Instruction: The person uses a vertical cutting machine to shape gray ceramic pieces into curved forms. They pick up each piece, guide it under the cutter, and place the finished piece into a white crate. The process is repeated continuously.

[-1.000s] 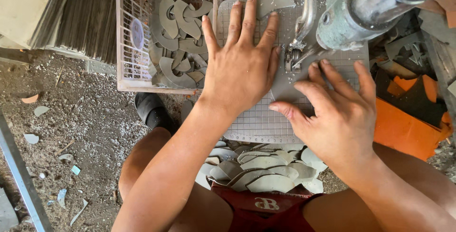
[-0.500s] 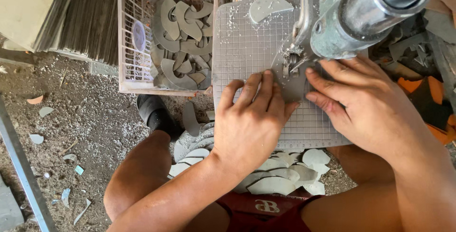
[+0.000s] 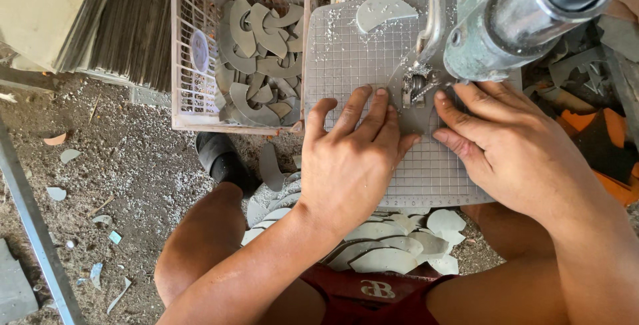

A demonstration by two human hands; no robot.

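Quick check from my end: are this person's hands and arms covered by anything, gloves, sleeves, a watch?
Nothing covers them. The left hand and right hand are bare, with no gloves, rings or watch visible. Both forearms are bare too, with no sleeves in the head view. Fingernails are short.
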